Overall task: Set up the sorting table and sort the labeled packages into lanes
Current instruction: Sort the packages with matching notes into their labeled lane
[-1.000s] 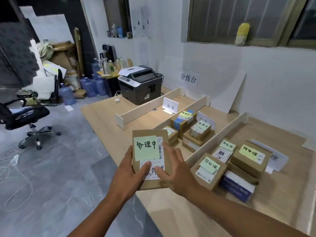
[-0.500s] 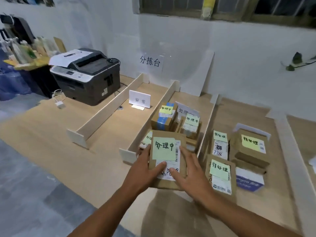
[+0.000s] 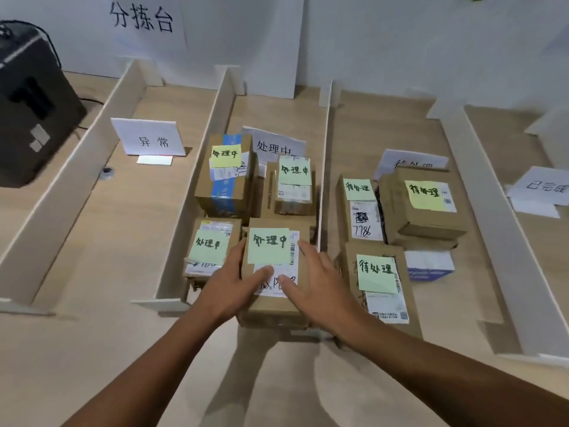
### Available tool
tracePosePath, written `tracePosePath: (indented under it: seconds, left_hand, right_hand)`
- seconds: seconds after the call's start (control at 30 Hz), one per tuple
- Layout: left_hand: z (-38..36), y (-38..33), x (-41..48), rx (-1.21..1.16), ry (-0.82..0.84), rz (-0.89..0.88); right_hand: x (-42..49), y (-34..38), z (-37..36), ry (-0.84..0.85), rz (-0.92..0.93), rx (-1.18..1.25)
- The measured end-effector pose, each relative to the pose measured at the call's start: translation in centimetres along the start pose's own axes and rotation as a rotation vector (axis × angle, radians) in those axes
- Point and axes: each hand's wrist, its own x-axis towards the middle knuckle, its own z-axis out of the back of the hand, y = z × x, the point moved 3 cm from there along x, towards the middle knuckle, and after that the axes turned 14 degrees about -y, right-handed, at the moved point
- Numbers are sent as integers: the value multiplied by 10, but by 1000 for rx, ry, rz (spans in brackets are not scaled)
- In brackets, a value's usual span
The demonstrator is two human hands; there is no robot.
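A brown cardboard package [image 3: 275, 305] with a green sticky note and a white shipping label sits at the front of the second lane. My left hand [image 3: 229, 282] grips its left side and my right hand [image 3: 317, 282] grips its right side, thumbs on top. Three other packages with matching green or yellow notes share this lane: one at front left [image 3: 211, 245], a blue-taped one [image 3: 226, 177] and one behind [image 3: 294, 183]. The lane's paper sign [image 3: 274, 146] stands at the back. White dividers [image 3: 197, 192] [image 3: 323, 177] bound the lane.
The lane to the right holds several packages [image 3: 425, 201] [image 3: 378, 278] with differently worded notes. The left lane has only a sign [image 3: 147, 138]. A black printer [image 3: 27, 109] stands at far left. Another sign [image 3: 545, 188] sits in the far right lane. A wall sign [image 3: 141, 18] hangs behind.
Both hands carried the package forward and down from the air in front of the table into the front of the second lane. My view moved closer over the lanes.
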Motion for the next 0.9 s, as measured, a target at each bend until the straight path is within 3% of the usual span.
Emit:
tracePosePath:
  seconds: [0.23, 0.67, 0.9]
  left_hand:
    - [16, -11, 23, 21, 49, 42]
    - [-26, 11, 30, 83, -11, -125]
    - [-52, 29, 22, 95, 94, -9]
  right_hand:
    - [16, 15, -1, 9, -37, -22]
    - [32, 6, -29, 104, -191, -65]
    - [21, -7, -44, 184, -232, -215]
